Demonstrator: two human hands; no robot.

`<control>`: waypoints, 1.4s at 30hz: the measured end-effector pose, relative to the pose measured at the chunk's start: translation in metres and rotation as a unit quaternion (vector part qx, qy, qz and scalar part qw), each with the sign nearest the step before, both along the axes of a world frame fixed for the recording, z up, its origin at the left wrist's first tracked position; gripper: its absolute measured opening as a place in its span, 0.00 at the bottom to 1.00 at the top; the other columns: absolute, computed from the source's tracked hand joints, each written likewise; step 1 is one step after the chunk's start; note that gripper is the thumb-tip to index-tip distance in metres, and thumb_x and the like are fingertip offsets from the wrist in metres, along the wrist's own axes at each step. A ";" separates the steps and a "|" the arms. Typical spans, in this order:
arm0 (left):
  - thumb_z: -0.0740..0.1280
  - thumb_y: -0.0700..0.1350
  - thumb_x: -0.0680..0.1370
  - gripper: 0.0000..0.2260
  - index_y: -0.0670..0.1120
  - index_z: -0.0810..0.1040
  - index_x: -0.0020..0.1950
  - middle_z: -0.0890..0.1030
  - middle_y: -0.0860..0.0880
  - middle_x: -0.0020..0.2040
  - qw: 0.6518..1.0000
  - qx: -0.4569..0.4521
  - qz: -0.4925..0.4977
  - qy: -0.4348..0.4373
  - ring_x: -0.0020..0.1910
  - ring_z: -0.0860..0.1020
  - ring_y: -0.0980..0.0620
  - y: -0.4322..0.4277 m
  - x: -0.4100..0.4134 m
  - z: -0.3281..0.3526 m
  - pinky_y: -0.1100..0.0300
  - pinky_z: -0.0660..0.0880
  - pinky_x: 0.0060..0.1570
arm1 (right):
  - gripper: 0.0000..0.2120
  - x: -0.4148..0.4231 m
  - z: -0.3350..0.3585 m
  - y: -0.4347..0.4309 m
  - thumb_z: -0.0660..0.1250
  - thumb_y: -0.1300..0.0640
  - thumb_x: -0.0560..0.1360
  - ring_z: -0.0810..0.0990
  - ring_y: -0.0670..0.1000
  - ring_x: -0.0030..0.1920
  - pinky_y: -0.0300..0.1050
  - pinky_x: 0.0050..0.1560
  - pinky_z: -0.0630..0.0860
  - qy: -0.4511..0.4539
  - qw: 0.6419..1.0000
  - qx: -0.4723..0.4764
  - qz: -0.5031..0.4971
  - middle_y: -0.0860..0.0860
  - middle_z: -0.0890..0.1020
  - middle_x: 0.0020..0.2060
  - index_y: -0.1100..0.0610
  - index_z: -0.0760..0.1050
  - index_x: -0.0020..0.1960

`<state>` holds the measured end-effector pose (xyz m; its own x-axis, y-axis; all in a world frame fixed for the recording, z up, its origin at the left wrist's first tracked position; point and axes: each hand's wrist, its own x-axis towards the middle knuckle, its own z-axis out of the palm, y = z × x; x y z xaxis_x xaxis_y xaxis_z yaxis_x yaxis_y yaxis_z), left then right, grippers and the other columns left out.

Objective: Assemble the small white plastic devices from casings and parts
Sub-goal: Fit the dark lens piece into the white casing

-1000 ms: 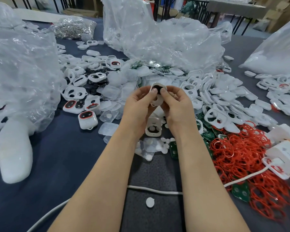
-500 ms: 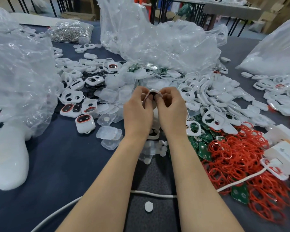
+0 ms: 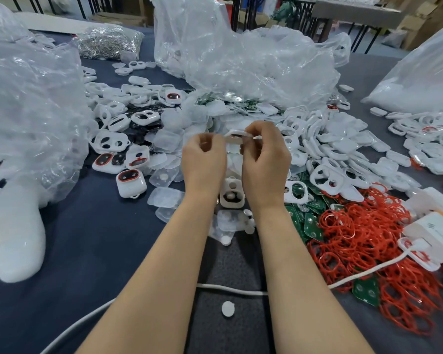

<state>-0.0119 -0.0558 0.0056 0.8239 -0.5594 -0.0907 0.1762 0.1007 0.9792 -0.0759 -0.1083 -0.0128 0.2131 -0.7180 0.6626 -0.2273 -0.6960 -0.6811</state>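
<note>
Both hands sit together, raised over the middle of the tabletop [image 3: 87, 251], clamped on one white casing [image 3: 237, 136]: your left hand [image 3: 205, 159] pinches its left end w/ curled fingers, your right hand [image 3: 265, 159] curls round the right end. Casing is edge-on to the cam & blurred, so can't tell what's seated inside. Progress, as a judgement: early days. Only a few finished devices [image 3: 131, 180], w/ red ring and dark insert fitted, lie to your left, near the clear covers [image 3: 165, 198]. Vs. that, a big heap of loose casings [image 3: 325, 149] spreads to your right, w/ green boards [image 3: 312, 226] and a tangle of red rings [image 3: 368, 241] just beside it, all unused. One open shell [image 3: 232, 196] lies on the tabletop right between your wrists, prob. the mating half for the piece you're holding. So approx. one unit in progress, a handful done, most of the stock left, incl. whatever's in the plastic bags [image 3: 253, 60] at the back. Likely remaining for this unit: seat the insert, then snap it onto that shell.
</note>
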 end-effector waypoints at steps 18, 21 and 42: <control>0.64 0.30 0.77 0.08 0.41 0.72 0.52 0.79 0.40 0.52 0.963 -0.184 -0.090 0.174 0.43 0.82 0.51 -0.002 0.007 0.001 0.63 0.80 0.47 | 0.05 -0.005 0.012 -0.003 0.66 0.62 0.77 0.81 0.49 0.46 0.38 0.46 0.78 -0.201 0.878 0.398 0.174 0.52 0.81 0.45 0.56 0.74 0.52; 0.65 0.31 0.76 0.09 0.43 0.73 0.52 0.81 0.43 0.45 0.969 -0.155 -0.123 0.151 0.41 0.82 0.52 -0.003 0.007 0.002 0.62 0.80 0.46 | 0.06 -0.007 0.013 -0.006 0.64 0.65 0.77 0.81 0.46 0.41 0.38 0.45 0.76 -0.252 0.844 0.434 0.186 0.52 0.81 0.42 0.56 0.75 0.49; 0.66 0.38 0.79 0.02 0.43 0.75 0.50 0.80 0.45 0.45 0.944 -0.166 -0.109 0.265 0.42 0.79 0.51 -0.006 0.009 -0.001 0.62 0.78 0.45 | 0.03 -0.008 0.017 -0.002 0.66 0.59 0.77 0.79 0.44 0.36 0.35 0.38 0.75 -0.253 0.821 0.456 0.233 0.50 0.81 0.39 0.57 0.77 0.45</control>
